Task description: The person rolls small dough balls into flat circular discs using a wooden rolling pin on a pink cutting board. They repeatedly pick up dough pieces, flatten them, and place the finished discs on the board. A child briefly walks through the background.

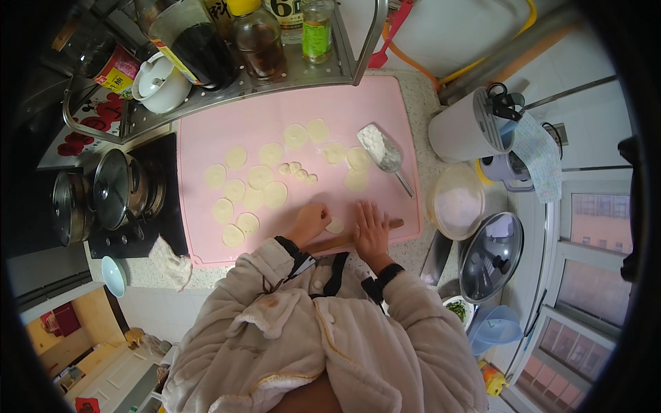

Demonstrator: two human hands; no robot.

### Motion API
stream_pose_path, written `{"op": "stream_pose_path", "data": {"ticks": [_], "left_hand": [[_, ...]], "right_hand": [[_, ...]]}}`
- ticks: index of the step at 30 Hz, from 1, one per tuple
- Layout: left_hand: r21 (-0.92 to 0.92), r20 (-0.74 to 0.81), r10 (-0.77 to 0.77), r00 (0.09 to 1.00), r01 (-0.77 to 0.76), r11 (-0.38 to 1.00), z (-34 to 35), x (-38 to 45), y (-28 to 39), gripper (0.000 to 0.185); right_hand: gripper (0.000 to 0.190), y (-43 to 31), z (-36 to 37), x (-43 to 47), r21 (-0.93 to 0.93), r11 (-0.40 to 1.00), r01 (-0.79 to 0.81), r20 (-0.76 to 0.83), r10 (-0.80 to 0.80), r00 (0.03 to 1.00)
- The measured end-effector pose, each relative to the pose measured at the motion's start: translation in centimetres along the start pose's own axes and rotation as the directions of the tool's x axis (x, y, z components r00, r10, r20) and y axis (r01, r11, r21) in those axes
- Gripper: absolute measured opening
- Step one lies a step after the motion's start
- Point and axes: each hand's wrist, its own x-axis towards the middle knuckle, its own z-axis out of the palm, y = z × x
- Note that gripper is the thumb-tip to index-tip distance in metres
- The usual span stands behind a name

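Note:
A pink silicone mat lies on the counter. My right hand rests with its palm and spread fingers on a wooden rolling pin near the mat's front edge. My left hand is curled at the edge of a small dough disc, pinching it; the fingertips are partly hidden. Several flattened dough wrappers lie across the mat, some overlapping. Among them sits a short row of small dough pieces. To the right, a metal scoop holds white flour.
A metal rack with bottles and a lidded white pot stands beyond the mat. Pots stand on the stove at left. At right are a cleaver, a round plastic container, a glass lid and a white knife holder.

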Motion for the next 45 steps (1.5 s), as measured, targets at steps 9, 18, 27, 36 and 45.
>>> {"op": "stream_pose_path", "data": {"ticks": [9,18,27,36,45], "left_hand": [[0.312,0.036,0.260,0.965,-0.258,0.914,0.4,1.0,-0.2,0.017],[0.048,-0.124,0.152,0.981,-0.147,0.988,-0.3,0.2,-0.7,0.016],[0.242,-0.005,0.188,0.982,-0.181,0.953,-0.4,0.8,-0.4,0.018],[-0.098,-0.032,0.040,0.999,-0.043,0.994,-1.1,-0.1,-1.4,0.013],[0.315,-0.045,0.288,0.956,-0.260,0.913,-1.1,1.0,-1.6,0.016]], "right_hand": [[0.056,-1.2,0.6,8.8,-0.018,0.998,0.063,-0.118,-0.064,0.991],[0.061,-1.0,0.3,0.2,0.019,0.999,0.033,-0.061,-0.031,0.998],[0.065,-2.0,0.9,9.1,-0.119,0.990,0.078,-0.132,-0.093,0.987],[0.062,-1.8,0.5,0.2,0.002,1.000,0.027,0.001,-0.027,1.000],[0.058,-2.6,0.9,10.4,-0.079,0.993,0.086,-0.168,-0.098,0.981]]}}
